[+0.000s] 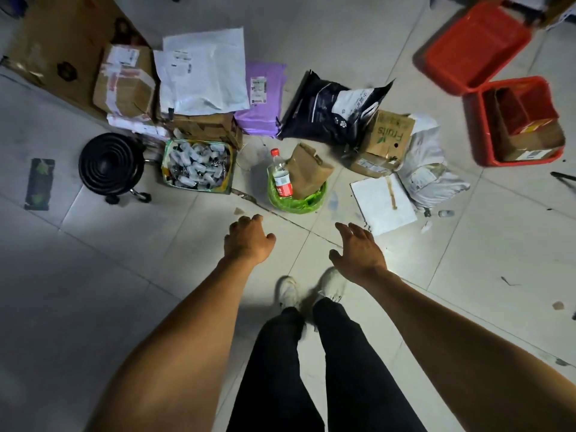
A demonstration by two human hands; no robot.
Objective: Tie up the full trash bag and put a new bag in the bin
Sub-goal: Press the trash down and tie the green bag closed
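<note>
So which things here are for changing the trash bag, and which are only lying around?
For the job: green trash bag in the bin, bottle and paper bag inside it, left hand, right hand.
Lying about: red crates, purple mailer, black stool.

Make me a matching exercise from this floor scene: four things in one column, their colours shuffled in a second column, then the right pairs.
Things:
1. trash bag liner in the bin
2. cap of the plastic bottle
3. flat mailer leaning beside the cardboard boxes
4. round stool

Colours:
A. black
B. purple
C. green
D. red

Pairs: 1-C, 2-D, 3-B, 4-A
</note>
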